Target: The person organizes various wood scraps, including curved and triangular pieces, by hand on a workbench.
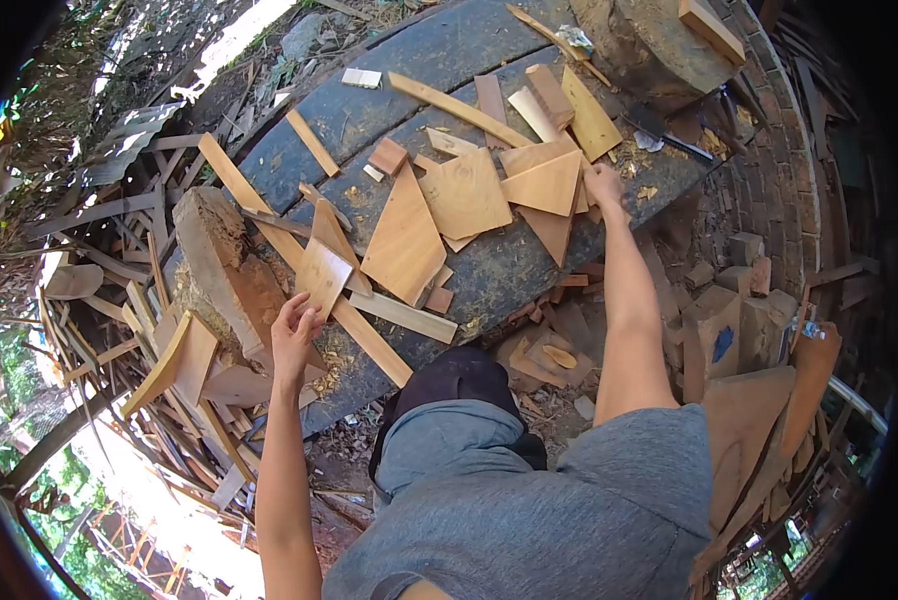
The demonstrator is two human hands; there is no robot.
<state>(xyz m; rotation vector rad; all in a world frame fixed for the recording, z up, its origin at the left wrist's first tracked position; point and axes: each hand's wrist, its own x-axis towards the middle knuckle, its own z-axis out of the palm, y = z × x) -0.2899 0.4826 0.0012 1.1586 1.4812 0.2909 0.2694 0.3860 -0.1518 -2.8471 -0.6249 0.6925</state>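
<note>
Offcut (321, 272) pinched by the left hand (294, 338), just above its fingertips. Right hand (603, 186) rests on a triangle (547, 185) to its left, grip unclear. Pinch looks thin: one tilt and it could slip into the scraps.

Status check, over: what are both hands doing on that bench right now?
Left hand pinching edge of small board. Right hand on offcut pile, grip unclear. Loose scraps crowd the bench between them.

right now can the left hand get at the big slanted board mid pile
Probably yes: the big board lies on top, uncovered, close beside the left hand, though that hand touches a smaller piece.
</note>
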